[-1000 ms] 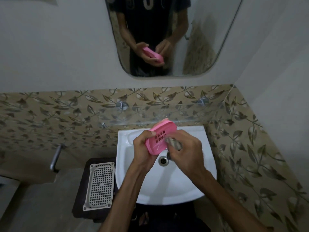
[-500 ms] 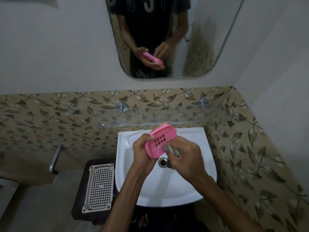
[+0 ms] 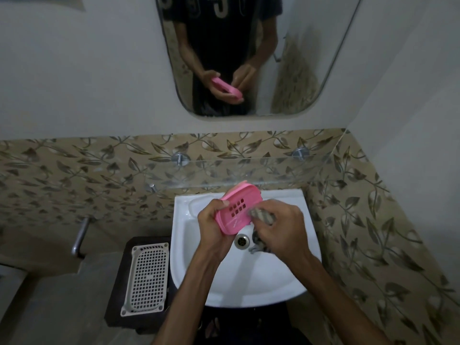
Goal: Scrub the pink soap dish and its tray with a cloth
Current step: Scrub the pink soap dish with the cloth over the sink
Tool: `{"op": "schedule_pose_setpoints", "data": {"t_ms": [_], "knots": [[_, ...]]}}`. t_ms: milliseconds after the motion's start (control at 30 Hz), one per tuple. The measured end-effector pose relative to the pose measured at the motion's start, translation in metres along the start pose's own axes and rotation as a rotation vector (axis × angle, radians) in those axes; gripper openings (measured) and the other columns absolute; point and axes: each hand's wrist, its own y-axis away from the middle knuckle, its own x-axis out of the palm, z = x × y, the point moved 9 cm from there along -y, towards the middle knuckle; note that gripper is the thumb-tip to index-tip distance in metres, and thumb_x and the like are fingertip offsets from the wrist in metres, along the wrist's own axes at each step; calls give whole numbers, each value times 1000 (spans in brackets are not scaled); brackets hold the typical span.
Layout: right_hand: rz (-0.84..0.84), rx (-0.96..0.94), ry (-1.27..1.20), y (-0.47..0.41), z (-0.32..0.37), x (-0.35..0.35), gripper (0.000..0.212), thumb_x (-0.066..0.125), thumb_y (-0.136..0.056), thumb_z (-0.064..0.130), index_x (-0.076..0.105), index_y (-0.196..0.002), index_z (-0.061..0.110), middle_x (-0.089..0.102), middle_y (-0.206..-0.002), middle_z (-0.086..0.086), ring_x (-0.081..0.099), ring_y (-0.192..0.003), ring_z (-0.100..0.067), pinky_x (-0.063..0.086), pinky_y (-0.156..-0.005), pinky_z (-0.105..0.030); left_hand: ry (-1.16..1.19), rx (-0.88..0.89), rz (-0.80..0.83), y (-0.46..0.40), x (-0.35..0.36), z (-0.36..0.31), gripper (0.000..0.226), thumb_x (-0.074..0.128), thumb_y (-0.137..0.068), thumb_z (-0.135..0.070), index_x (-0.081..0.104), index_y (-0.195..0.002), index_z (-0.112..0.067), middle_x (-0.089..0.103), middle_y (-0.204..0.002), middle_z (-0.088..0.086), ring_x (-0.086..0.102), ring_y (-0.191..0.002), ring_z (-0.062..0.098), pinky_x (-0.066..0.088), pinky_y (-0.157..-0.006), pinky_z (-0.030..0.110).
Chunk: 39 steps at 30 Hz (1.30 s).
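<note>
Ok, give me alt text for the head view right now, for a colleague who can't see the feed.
Over a white sink, the left hand grips a pink soap dish tilted on edge while the right hand presses a grey cloth against it. A white grid tray lies on a dark stand left of the sink; a mirror above reflects the hands.

White sink (image 3: 249, 282) in front of me, drain (image 3: 242, 241) in the middle. Glass shelf (image 3: 249, 170) sits above it on the leaf-print tiles (image 3: 74, 175), mirror (image 3: 249, 46) higher up. Metal handle (image 3: 80, 235) off to the left.
</note>
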Motion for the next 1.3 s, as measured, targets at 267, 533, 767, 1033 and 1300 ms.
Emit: {"op": "schedule_pose_setpoints", "data": {"t_ms": [267,533,767,1033,1300], "knots": [[12,50,-9,-2,-11,-4,5,77,-89,15,80,-86,16,73,-70,2,66,-58,-16,57,-57,-40,-27,12,20,1,-2,-1,58,70,-61,-26,78,-114,-5,73,-110,24,68,-100,35,51,-90,51],[-2,68,-47,1,-6,-3,7,77,-85,13,81,-87,18,75,-72,5,66,-60,-12,57,-58,-39,-5,12,27,-1,3,2,50,65,-65,-23,80,-109,-6,73,-104,22,67,-94,33,53,-79,42],[-40,18,-9,0,4,-2,13,80,-83,5,81,-94,13,78,-86,1,70,-71,-14,61,-67,-38,73,32,45,-2,11,-5,32,54,-75,-21,84,-84,-14,76,-89,13,69,-81,26,50,-74,39],[-30,23,-34,-1,13,5,8,81,-83,9,80,-89,13,77,-84,0,69,-71,-12,60,-67,-33,128,20,34,-2,16,-10,35,54,-74,-20,82,-91,-6,71,-91,17,62,-84,29,46,-75,38],[50,45,-58,-4,15,11,7,81,-84,10,82,-89,14,77,-80,0,69,-67,-12,62,-65,-35,116,19,66,-1,20,-11,37,69,-59,-26,83,-89,-9,73,-88,14,63,-83,27,47,-74,36]]}}
